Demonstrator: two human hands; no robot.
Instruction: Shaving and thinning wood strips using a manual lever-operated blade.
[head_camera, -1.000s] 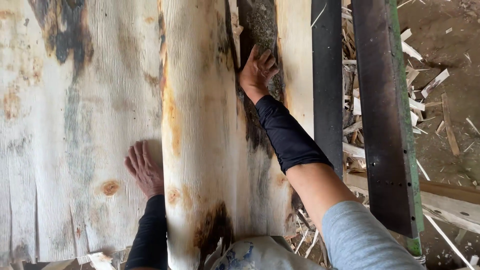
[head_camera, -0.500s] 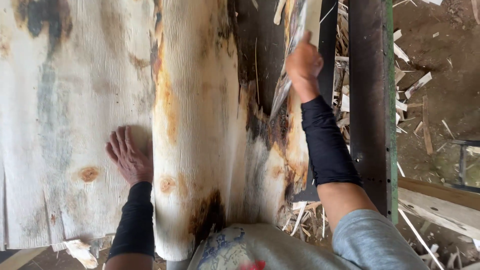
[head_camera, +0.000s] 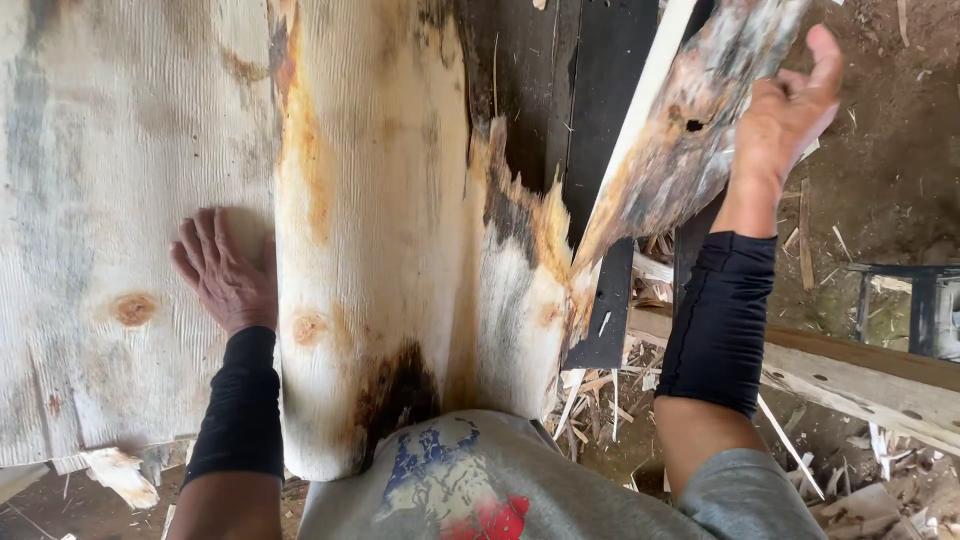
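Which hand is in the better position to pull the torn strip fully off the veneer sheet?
Right. The right hand has its grip on the torn strip, lifted off the veneer sheet. The left hand lies flat on the sheet, away from the tear.

Wood splinters (head_camera: 610, 395) litter the dirt ground (head_camera: 900, 150) beside a pale plank (head_camera: 860, 375) and a dark metal frame (head_camera: 935, 305).

Two bare hands show, each above a black sleeve: one left hand (head_camera: 225, 270) and one right hand (head_camera: 785, 115). One broad pale sheet of peeled wood veneer (head_camera: 120, 150) lies flat. One torn strip of stained, bark-edged veneer (head_camera: 680, 130) is lifted at the sheet's right edge. Two dark metal rails (head_camera: 610, 120) run beside it. One pale timber beam (head_camera: 870, 375) crosses the lower right corner.
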